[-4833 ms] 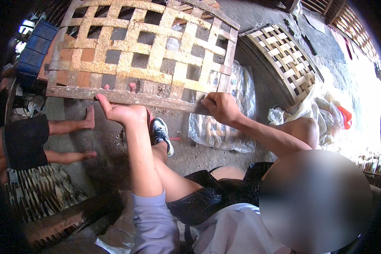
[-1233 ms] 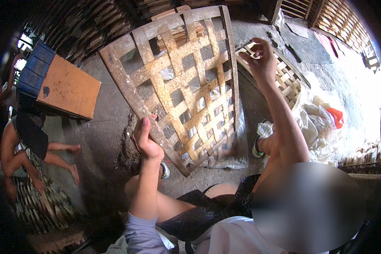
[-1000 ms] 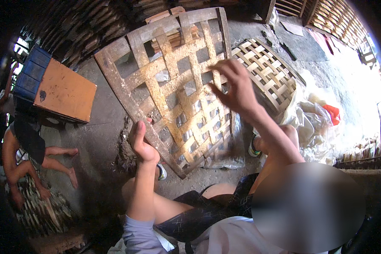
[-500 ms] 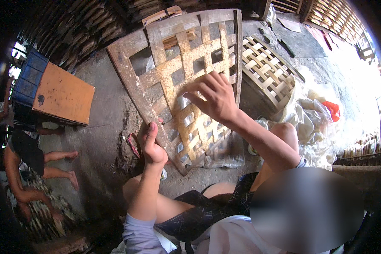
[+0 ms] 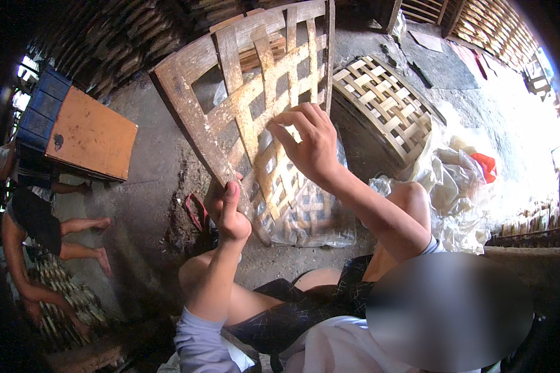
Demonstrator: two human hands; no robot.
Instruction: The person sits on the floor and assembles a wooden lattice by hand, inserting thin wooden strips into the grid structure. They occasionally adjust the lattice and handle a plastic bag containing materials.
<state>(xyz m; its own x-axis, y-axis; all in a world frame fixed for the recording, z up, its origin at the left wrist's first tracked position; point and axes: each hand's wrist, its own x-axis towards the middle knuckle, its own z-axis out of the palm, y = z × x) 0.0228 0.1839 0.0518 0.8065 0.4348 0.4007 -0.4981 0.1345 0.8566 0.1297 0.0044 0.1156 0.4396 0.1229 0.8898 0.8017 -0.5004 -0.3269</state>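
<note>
A wooden lattice panel (image 5: pixel 233 59), with a worn frame and crossed flat strips smeared with pale yellow crumbs, stands tilted before me. My left hand (image 5: pixel 232 214) is closed round its left frame edge near the bottom, with the thumb up on the near side. Over the middle of the lattice is my right hand (image 5: pixel 310 138), its thumb and forefinger brought together in a pinch against a strip. Whatever lies between those fingertips is too small to make out. Clear plastic sheeting (image 5: pixel 317 227) lies below and behind the panel's lower part.
A second woven panel (image 5: pixel 389 102) lies to the right, beside crumpled plastic sheets (image 5: pixel 457 186) with a red piece (image 5: pixel 485 166). An orange box (image 5: pixel 93 137) with a blue side stands left. Below it, another person's hand (image 5: pixel 34 311) reaches over woven strips (image 5: pixel 62 286).
The panel has turned and shifted left, uncovering more of the second woven panel. My right hand's fingers have gone from loosely spread to a pinch. My left hand keeps its hold.
</note>
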